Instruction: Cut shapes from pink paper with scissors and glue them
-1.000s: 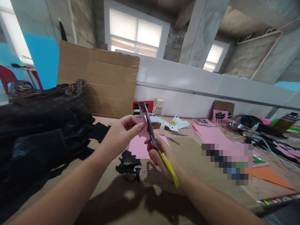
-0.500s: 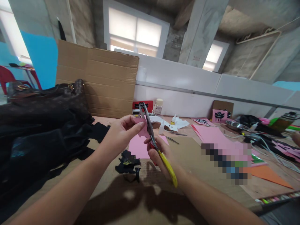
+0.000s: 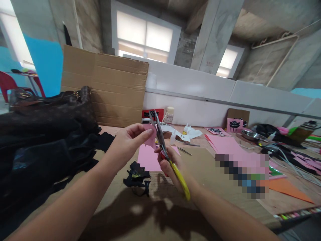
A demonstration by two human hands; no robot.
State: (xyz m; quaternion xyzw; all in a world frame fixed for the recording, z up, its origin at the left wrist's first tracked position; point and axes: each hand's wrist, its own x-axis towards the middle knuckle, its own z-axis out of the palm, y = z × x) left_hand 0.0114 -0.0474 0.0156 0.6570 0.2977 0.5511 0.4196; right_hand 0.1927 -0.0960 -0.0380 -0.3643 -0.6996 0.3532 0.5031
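Between thumb and fingers, my left hand [image 3: 131, 139] pinches a small piece of pink paper [image 3: 149, 135] above the table. My right hand [image 3: 173, 160] grips a pair of scissors [image 3: 160, 137] with yellow and red handles. Their blades point up and away, slightly parted, right beside the paper's right edge. Below the hands lies a pink sheet [image 3: 147, 160], partly covered by them. Nearer to me, black scraps [image 3: 136, 175] with a few glittery specks rest on the brown cardboard mat [image 3: 200, 201].
On the left, a brown handbag [image 3: 50, 113] and black material [image 3: 57, 157] take up the table. A cardboard panel [image 3: 110, 88] stands behind. Tweezers [image 3: 184, 151], a glue bottle [image 3: 185, 129] and a small lidded bottle [image 3: 169, 115] lie or stand beyond my hands; pink sheets [image 3: 225, 145] are at right.
My left hand has turned the pink paper slightly, so more of its face shows. The scissors stay almost in place, their blades parted in both frames.
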